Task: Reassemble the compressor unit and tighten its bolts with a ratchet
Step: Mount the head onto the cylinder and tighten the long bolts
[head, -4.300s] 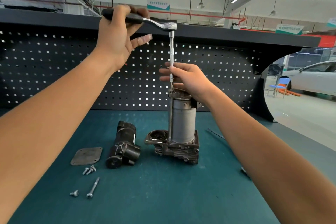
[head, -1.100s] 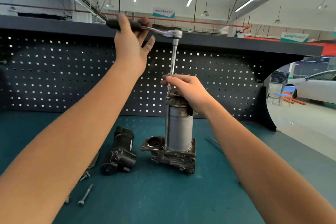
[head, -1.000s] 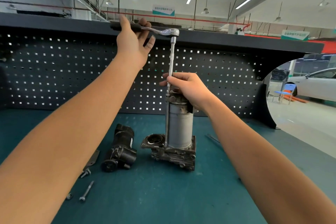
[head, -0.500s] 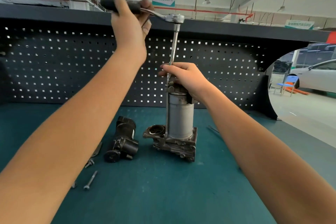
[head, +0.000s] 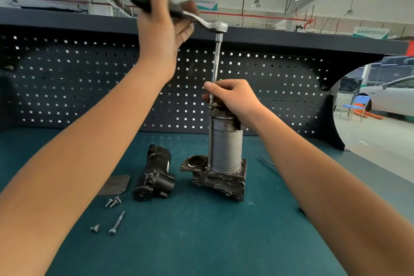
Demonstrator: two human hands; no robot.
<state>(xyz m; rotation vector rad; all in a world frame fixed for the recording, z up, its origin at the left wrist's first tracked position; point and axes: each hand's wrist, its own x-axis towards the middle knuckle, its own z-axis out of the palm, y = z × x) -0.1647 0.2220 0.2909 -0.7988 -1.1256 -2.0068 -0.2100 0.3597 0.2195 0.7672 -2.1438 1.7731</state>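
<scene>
The compressor unit (head: 226,150) stands upright on the green mat, a silver cylinder on a cast metal base. A ratchet (head: 212,26) with a long extension bar (head: 215,67) stands vertically on the cylinder's top left edge. My left hand (head: 161,36) grips the ratchet's black handle, raised high and blurred by motion. My right hand (head: 233,98) is curled round the lower end of the extension bar at the top of the cylinder, steadying it. The bolt under the socket is hidden by my fingers.
A black motor part (head: 155,175) lies left of the compressor. A flat metal cover plate (head: 115,185) and several loose bolts (head: 116,223) lie further left. A black pegboard (head: 67,83) backs the bench. A thin tool (head: 266,161) lies right of the compressor.
My left hand has swung the ratchet handle, which now tilts up to the left. My right hand stays on the extension bar. The camera view has shifted slightly.
</scene>
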